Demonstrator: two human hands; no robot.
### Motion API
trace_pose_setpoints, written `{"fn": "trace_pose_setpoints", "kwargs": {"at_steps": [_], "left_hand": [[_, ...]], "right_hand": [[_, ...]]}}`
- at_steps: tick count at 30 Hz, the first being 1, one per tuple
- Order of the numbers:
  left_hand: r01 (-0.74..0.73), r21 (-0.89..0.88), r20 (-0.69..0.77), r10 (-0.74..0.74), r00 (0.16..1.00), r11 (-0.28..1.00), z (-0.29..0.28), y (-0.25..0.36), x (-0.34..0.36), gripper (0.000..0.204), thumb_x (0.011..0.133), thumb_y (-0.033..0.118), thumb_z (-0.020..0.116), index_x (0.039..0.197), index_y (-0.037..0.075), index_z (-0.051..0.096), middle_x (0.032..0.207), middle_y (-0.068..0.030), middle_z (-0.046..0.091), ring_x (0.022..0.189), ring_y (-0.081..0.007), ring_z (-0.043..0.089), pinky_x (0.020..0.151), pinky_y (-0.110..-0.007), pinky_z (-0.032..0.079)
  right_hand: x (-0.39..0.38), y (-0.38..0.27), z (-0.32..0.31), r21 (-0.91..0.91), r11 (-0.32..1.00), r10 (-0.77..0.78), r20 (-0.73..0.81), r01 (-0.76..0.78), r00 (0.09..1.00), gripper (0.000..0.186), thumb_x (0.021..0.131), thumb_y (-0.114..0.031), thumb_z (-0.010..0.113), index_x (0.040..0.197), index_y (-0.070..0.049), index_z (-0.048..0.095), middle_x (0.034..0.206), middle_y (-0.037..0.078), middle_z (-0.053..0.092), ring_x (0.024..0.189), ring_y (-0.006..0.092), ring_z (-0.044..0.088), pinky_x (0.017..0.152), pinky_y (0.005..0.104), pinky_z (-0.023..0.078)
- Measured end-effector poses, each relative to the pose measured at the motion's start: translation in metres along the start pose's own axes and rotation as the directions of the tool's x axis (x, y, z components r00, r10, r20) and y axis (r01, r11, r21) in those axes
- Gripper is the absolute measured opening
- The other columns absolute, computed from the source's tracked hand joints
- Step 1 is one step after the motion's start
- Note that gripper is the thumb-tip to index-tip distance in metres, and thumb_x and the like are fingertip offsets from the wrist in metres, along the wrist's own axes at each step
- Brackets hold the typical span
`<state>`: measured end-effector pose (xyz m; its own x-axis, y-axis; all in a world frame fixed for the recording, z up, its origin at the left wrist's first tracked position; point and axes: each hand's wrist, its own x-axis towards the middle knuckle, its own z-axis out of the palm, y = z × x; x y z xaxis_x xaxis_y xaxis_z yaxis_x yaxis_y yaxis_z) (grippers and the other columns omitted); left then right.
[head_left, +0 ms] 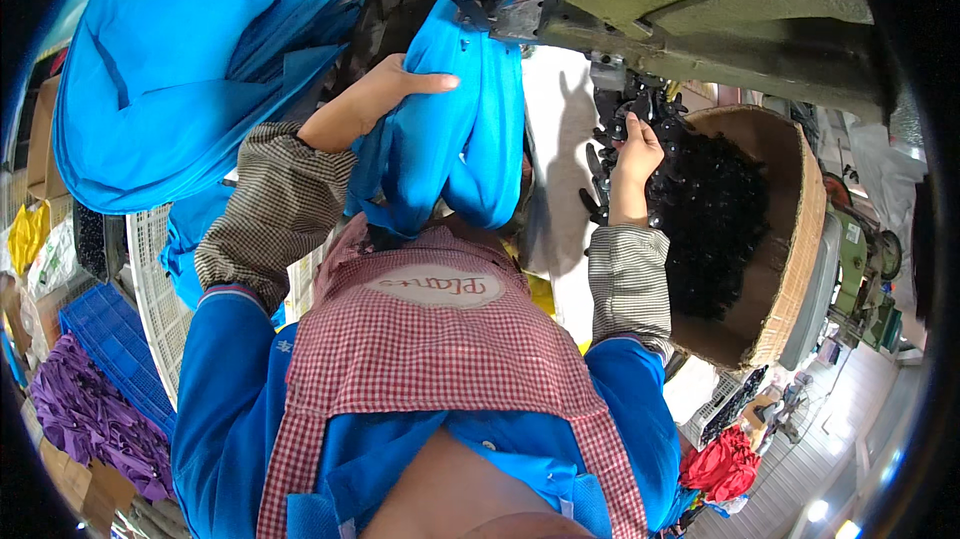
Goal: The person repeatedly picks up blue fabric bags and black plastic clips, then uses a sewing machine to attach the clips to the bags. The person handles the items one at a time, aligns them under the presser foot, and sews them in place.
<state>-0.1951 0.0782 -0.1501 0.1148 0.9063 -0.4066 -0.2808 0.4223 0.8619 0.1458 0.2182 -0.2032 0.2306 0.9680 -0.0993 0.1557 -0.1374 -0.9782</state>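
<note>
Left hand point(395, 91) on blue cloth point(440, 134) below green machine point(710, 9); right hand point(637, 151) at loose black pieces point(712, 229).
Left thumb over cloth front, other fingers hidden behind, looks clamped on it; right fingertips together, can't tell if a piece is between them. Cloth hangs in front of person, top edge up at machine head. Progress: looks partway; blue heap point(175, 69) at left already has dark bits along its edge, cardboard box point(790, 274) at right still holds lots of loose pieces, cloth in hand seemingly unfinished.
</note>
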Motion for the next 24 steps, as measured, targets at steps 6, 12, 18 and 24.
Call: {"fn": "trace_pose_setpoints", "kwargs": {"at_steps": [6,12,18,24], "left_hand": [[0.014,0.067,-0.072,-0.009,0.997,0.998,-0.004,0.004,-0.002,0.059,0.067,0.030,0.072,0.110,-0.005,0.052,0.099,-0.0154,0.060,0.087,-0.0230,0.060,0.082,-0.033,0.046],[0.035,0.039,-0.042,-0.034,0.999,0.999,-0.008,0.004,0.003,0.053,0.069,0.025,0.071,0.110,-0.004,0.053,0.100,-0.0134,0.061,0.087,-0.0220,0.060,0.081,-0.034,0.046],[0.081,-0.027,-0.041,-0.082,0.996,0.996,-0.012,0.002,0.008,0.049,0.070,0.022,0.069,0.109,-0.004,0.054,0.100,-0.0137,0.061,0.087,-0.0224,0.060,0.081,-0.034,0.047],[0.093,-0.050,-0.007,-0.093,0.996,0.994,-0.012,0.003,0.007,0.048,0.071,0.020,0.069,0.110,-0.004,0.053,0.101,-0.0142,0.061,0.087,-0.0231,0.061,0.080,-0.034,0.048]], "right_hand": [[-0.082,-0.060,0.047,0.377,0.859,0.209,0.356,-0.345,0.911,0.011,0.081,-0.012,0.060,0.087,-0.003,0.060,0.069,0.003,0.059,0.055,0.0107,0.054,0.046,0.0248,0.046],[-0.145,-0.082,0.099,0.353,0.910,0.032,0.462,-0.217,0.886,0.016,0.080,-0.008,0.060,0.066,-0.006,0.054,0.059,0.003,0.056,0.043,0.0090,0.051,0.038,0.0212,0.045],[-0.144,-0.077,0.112,0.430,0.883,0.042,0.329,-0.189,0.944,0.017,0.080,-0.009,0.062,0.068,-0.004,0.051,0.059,0.003,0.055,0.044,0.0096,0.051,0.040,0.0225,0.047],[-0.145,-0.077,0.118,0.522,0.841,-0.035,0.314,-0.141,0.949,0.013,0.080,-0.009,0.061,0.070,-0.005,0.053,0.061,0.004,0.056,0.044,0.0097,0.052,0.039,0.0232,0.047]]}}
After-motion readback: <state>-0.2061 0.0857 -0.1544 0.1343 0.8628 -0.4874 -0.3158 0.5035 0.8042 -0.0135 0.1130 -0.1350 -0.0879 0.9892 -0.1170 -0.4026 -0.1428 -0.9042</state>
